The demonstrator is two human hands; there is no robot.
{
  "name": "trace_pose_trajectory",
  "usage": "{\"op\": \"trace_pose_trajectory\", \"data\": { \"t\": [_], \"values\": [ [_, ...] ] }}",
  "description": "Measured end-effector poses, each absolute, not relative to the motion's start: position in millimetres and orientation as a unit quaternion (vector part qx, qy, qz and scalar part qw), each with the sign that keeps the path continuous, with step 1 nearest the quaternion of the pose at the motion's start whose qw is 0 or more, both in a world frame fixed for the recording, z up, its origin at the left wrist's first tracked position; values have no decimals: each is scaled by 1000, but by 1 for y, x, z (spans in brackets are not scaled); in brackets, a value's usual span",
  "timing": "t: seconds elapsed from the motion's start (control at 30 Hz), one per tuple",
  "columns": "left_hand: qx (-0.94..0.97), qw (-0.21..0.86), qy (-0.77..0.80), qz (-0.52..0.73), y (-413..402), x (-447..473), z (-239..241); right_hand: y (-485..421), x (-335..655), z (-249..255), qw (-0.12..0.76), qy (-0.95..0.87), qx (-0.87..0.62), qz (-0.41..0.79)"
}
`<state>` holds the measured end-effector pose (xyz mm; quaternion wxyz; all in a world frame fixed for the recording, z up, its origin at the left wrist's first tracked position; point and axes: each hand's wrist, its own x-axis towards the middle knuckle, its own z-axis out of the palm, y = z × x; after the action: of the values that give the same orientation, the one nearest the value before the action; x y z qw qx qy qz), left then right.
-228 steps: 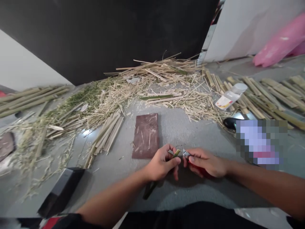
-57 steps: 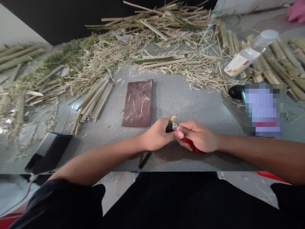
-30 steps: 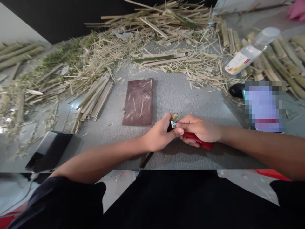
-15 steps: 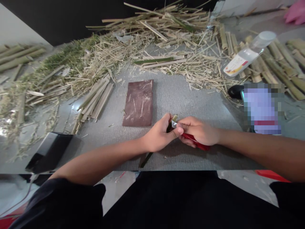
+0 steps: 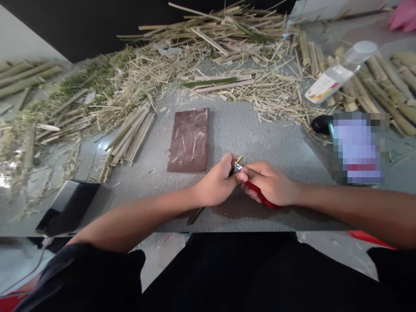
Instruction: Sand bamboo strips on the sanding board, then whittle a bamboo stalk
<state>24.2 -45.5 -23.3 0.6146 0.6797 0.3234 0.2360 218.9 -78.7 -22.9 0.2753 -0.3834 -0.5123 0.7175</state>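
Just below and right of the frame's centre, the left hand (image 5: pixel 216 184) grips a bamboo strip (image 5: pixel 240 159) by its pale end, while the right hand (image 5: pixel 274 184) wraps round a red-handled knife (image 5: pixel 264 197), its blade against the strip, with a brown pad (image 5: pixel 188 141) lying to their upper left.

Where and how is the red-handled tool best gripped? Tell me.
Likely best by its red handle, coming from the right, where the right hand wraps it. The handle slants back toward the person's right, while the metal end points ahead and left, at the strip in the left hand, so hands should probably avoid that end.
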Motion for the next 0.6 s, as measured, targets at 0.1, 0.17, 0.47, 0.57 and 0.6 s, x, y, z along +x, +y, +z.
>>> {"op": "trace_pose_trajectory", "data": {
  "t": [0.1,0.17,0.47,0.57,0.6],
  "values": [
    [682,615,324,227,-44,25,-21,-82,217,-24,292,-540,-389,688],
    [683,615,325,223,-43,25,-20,-84,216,-24,297,-553,-397,669],
    [684,596,358,222,-41,25,-22,-83,215,-22,336,-548,-449,620],
    [665,612,355,238,-41,24,-22,-73,219,-24,401,-500,-470,607],
    [655,626,347,242,-41,24,-22,-70,221,-25,415,-487,-465,612]
  ]
}}
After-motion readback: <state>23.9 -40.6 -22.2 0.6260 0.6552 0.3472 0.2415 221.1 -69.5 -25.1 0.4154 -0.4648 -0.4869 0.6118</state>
